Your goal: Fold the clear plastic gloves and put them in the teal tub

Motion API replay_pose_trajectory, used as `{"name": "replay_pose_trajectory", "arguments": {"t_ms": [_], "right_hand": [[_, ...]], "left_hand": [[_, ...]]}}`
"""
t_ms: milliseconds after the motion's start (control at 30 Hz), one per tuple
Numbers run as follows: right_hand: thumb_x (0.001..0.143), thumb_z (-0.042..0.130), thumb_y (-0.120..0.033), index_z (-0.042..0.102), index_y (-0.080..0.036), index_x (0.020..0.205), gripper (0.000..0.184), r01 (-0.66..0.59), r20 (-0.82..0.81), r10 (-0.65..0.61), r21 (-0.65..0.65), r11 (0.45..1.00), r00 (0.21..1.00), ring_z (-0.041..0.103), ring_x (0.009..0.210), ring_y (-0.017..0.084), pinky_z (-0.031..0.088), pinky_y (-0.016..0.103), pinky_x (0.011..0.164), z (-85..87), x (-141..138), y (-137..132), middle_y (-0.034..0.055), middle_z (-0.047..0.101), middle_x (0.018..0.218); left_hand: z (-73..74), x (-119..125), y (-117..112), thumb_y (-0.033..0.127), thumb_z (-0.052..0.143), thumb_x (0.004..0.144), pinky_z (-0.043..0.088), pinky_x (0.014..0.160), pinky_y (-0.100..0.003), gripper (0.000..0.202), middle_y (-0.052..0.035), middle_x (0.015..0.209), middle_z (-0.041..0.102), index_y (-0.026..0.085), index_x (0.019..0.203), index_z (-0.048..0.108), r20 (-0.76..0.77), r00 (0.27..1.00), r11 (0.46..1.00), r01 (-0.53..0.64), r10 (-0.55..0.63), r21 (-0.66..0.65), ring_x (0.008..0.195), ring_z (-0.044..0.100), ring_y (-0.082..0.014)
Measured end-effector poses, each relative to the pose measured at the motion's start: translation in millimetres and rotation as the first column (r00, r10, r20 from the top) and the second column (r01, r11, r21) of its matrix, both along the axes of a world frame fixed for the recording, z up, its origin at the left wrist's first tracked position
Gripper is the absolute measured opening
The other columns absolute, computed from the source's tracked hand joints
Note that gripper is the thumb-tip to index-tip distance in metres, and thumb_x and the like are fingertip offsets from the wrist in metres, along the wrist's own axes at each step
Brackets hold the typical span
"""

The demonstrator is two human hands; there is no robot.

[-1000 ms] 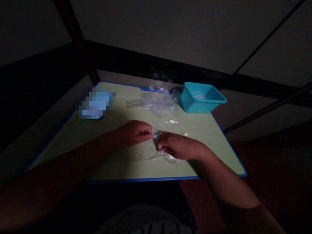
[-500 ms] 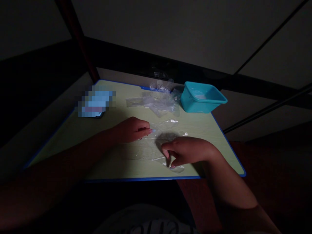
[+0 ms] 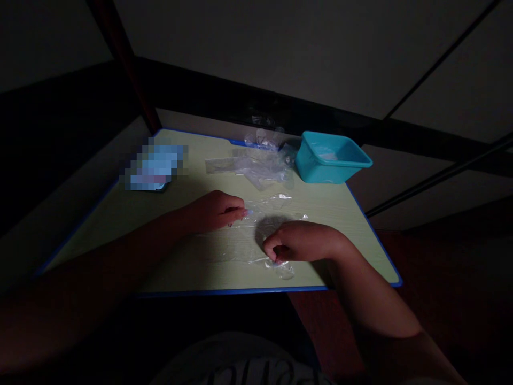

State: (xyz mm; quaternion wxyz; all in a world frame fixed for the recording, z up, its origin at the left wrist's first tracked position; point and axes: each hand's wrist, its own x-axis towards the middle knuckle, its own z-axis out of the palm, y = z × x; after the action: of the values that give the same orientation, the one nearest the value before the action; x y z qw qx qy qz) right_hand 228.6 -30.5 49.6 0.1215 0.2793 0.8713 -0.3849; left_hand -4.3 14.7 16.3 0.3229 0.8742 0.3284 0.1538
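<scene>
Dark wall panels (image 3: 256, 48) stand behind a pale yellow table (image 3: 348, 230) with a blue edge, and the room is quite dim. Your two bare hands are over the table, with a thin clear plastic glove (image 3: 244, 243) lying flat under and between them.

Your left hand (image 3: 218, 209) has its finger and thumb squeezed together, and a tiny shiny bit of the glove pokes out at the tips. Your right hand (image 3: 298, 240) is bent down, and its finger and thumb are pinching the glove too, close to the rounded end that is nearest you. Other rounded ends of the glove lie just past your right hand, on the far side.

One second ago your hands were close to each other. Now your right pinch is lower and nearer to you, so the gap between the two is bigger. Half a second ago your right finger and thumb were spread apart, and now they have come together. Your left hand has hardly moved.

Past both grips is a messy pile of clear plastic gloves (image 3: 262, 168). Right of that pile, beyond your right hand, sits a teal bin (image 3: 320, 172) with something whitish inside. Out past your left hand lies a phone (image 3: 154, 167), all blurred.
</scene>
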Motion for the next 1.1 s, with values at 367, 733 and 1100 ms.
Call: {"name": "replay_pose_trajectory", "arguments": {"t_ms": [367, 733, 1100], "right_hand": [[0.080, 0.053, -0.001, 0.060, -0.013, 0.082, 0.014, 0.053, -0.239, -0.046, 0.023, 0.998, 0.970, 0.049, 0.070, 0.010, 0.039, 0.022, 0.066, -2.4, 0.4, 1.2, 0.0007, 0.056, 0.077], [0.085, 0.050, -0.009, 0.052, -0.016, 0.082, 0.007, 0.177, -0.257, -0.151, 0.080, 0.981, 0.955, 0.045, 0.068, 0.010, 0.037, 0.022, 0.064, -6.6, 1.7, 5.4, -0.0015, 0.051, 0.076], [0.094, 0.040, -0.018, 0.050, -0.017, 0.086, 0.014, 0.292, -0.038, -0.296, -0.077, 0.953, 0.955, 0.048, 0.048, 0.009, 0.036, 0.023, 0.052, 3.2, -2.7, 0.7, -0.0039, 0.054, 0.055]], "left_hand": [[2.4, 2.5, -6.5, 0.041, 0.048, 0.089, 0.036, 0.050, -0.020, 0.031, -0.0016, 0.072, 0.068, 0.015, 0.080, 0.061, 0.078, 0.994, 0.954, 0.090, -0.071, -0.285, 0.052, 0.051, -0.0092], [7.2, 5.4, -11.6, 0.051, 0.051, 0.086, 0.038, 0.044, -0.020, 0.038, -0.0092, 0.095, 0.072, 0.014, 0.094, 0.059, 0.159, 0.974, 0.803, 0.225, -0.164, -0.551, 0.044, 0.049, -0.0063], [8.9, 3.8, -9.9, 0.048, 0.051, 0.087, 0.040, 0.049, -0.021, 0.039, -0.0100, 0.096, 0.073, 0.014, 0.100, 0.064, 0.112, 0.966, 0.787, 0.256, -0.233, -0.562, 0.049, 0.055, -0.0089]]}}
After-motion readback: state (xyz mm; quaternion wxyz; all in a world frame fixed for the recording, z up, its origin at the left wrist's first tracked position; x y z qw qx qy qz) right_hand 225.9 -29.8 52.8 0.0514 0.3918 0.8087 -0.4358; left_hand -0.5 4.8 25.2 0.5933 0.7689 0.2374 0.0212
